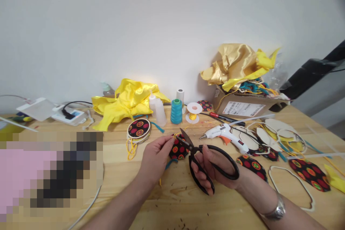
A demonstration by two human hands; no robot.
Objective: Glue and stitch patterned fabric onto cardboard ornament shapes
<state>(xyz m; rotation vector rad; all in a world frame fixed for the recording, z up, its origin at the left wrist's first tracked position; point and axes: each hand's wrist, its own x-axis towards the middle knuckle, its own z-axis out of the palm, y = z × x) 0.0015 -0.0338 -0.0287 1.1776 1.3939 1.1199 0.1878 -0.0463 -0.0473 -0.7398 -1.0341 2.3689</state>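
Note:
My right hand is wrapped round the black handles of the scissors, whose blades stand apart and point up and left. Thumb and fingers of my left hand pinch the top left edge of a dark patterned fabric piece, where a yellow cord shows close to the blades. Part of the fabric lies behind the scissors. A short teal strip hangs under the piece, beside my left fingers.
Behind my hands stand a teal thread spool, a yellow cord spool and white bottles. To the right lie a glue gun, frames and fabric pieces. A cardboard box and yellow cloth are farther back.

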